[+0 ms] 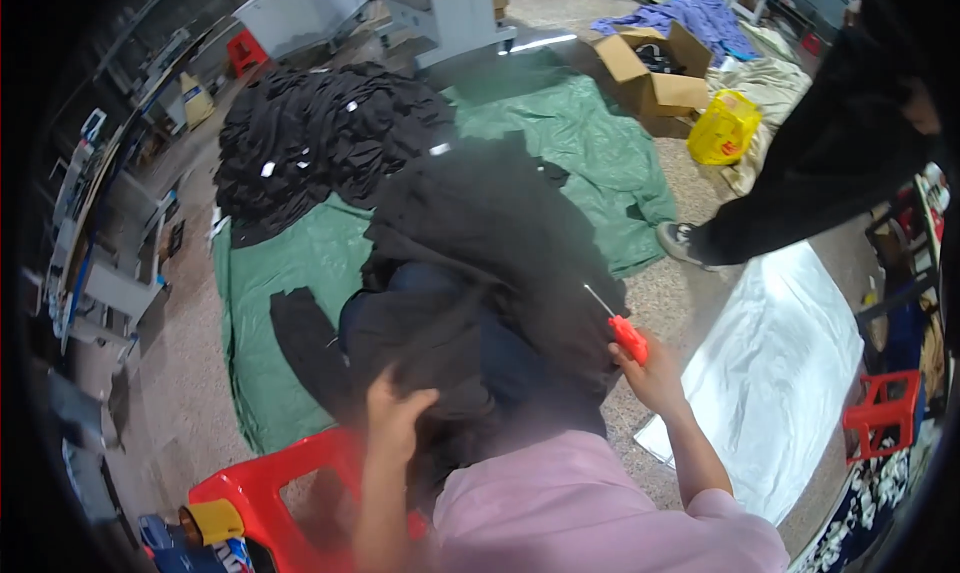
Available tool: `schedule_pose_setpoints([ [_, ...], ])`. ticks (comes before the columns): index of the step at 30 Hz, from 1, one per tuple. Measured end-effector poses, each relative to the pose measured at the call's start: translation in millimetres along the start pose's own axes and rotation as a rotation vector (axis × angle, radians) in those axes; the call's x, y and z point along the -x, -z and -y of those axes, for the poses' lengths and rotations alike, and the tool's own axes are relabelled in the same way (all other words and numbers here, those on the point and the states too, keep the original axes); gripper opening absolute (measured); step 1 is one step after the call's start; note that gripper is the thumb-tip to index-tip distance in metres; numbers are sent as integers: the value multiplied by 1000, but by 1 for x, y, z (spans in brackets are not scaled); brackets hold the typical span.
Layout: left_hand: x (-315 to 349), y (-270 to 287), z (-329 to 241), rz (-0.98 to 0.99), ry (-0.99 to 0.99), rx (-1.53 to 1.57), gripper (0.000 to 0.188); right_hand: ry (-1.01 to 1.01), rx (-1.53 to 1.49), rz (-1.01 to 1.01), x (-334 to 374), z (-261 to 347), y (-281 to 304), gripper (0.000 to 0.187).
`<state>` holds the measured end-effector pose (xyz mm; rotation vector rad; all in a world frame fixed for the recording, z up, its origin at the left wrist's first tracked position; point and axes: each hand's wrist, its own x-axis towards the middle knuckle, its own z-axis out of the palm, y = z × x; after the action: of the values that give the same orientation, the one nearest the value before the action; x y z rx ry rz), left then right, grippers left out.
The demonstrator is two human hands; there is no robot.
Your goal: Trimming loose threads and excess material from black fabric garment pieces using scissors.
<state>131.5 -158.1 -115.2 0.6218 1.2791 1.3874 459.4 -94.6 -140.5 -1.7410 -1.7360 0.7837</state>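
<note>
My right hand (655, 375) is closed around a red-handled tool (629, 341) with a thin metal shaft pointing up and to the left. The tool's exact kind is hard to make out. Over my lap and legs lies a black garment (430, 343), spreading forward onto the floor, with one sleeve (308, 348) stretched out to the left. My left hand (393, 413) is over the garment's near edge, thumb held apart from the fingers, and slightly blurred. Beyond my legs rises a big pile of black garments (320, 143) with several small white labels.
Green plastic sheeting (290, 263) lies under the pile. A red stool (270, 483) stands at lower left. On the right are a white plastic sheet (770, 373), another person's leg (810, 173), a yellow bag (724, 128) and an open cardboard box (675, 93). Machine tables (110, 243) line the left.
</note>
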Motion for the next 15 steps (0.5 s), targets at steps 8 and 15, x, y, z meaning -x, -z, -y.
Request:
schedule_pose_setpoints([
  [8, 19, 55, -8, -246, 107, 308, 49, -16, 11, 191, 3, 21, -22, 29],
  [15, -62, 112, -205, -536, -374, -895, 38, 69, -97, 104, -7, 30, -24, 24],
])
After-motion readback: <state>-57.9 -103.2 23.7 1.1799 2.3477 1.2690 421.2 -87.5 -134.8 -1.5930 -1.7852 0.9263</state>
